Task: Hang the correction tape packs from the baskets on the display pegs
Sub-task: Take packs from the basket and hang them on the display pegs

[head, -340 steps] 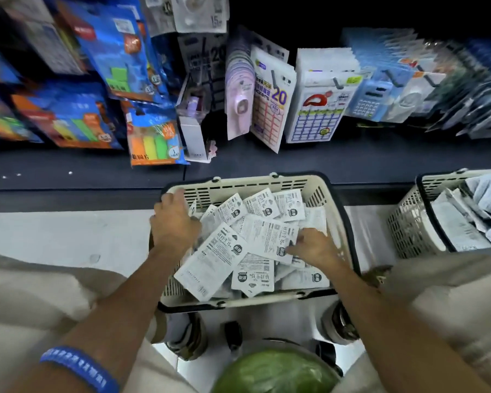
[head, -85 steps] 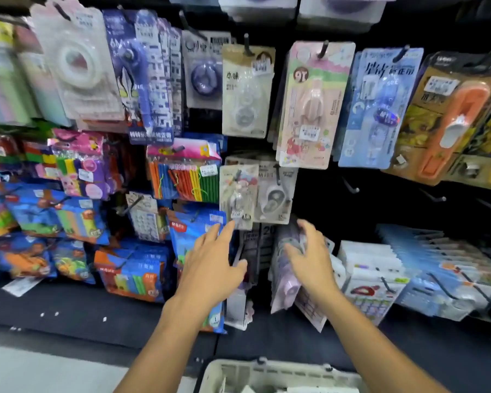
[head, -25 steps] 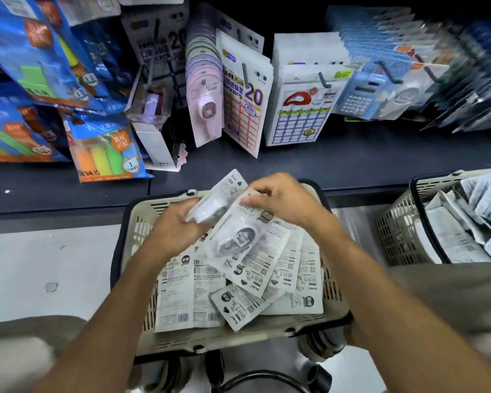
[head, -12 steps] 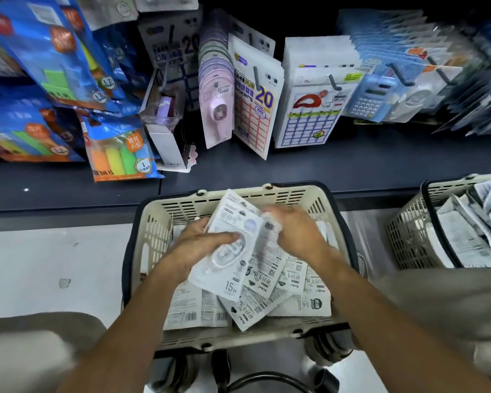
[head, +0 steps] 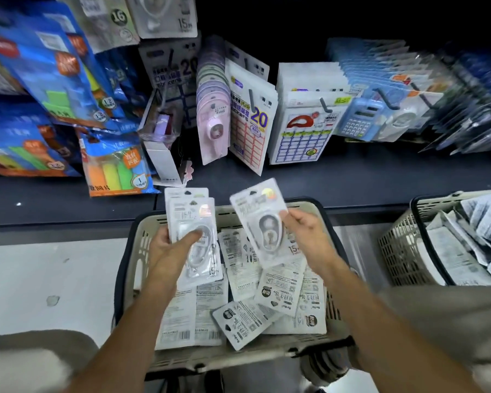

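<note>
A beige basket (head: 138, 252) in front of me holds several white correction tape packs (head: 247, 313) lying mostly face down. My left hand (head: 170, 251) grips a small stack of packs (head: 190, 219) face up above the basket's left side, thumb across the front. My right hand (head: 306, 236) pinches a single pack (head: 260, 219) by its right edge, tilted, above the basket's middle. The two hands are apart. Pink correction tape packs (head: 213, 120) hang on a peg on the dark display behind the basket.
A second beige basket (head: 394, 251) with more white packs stands at the right. Sticker sheets (head: 250, 123), calculators (head: 360, 117) and blue sticky-note packs (head: 48, 75) hang on pegs. A dark shelf ledge (head: 352, 177) runs behind the baskets; pale floor (head: 40, 273) lies to the left.
Both hands have lifted out of the basket and drawn apart. The right hand now holds one pack on its own, the left keeps a small stack.
</note>
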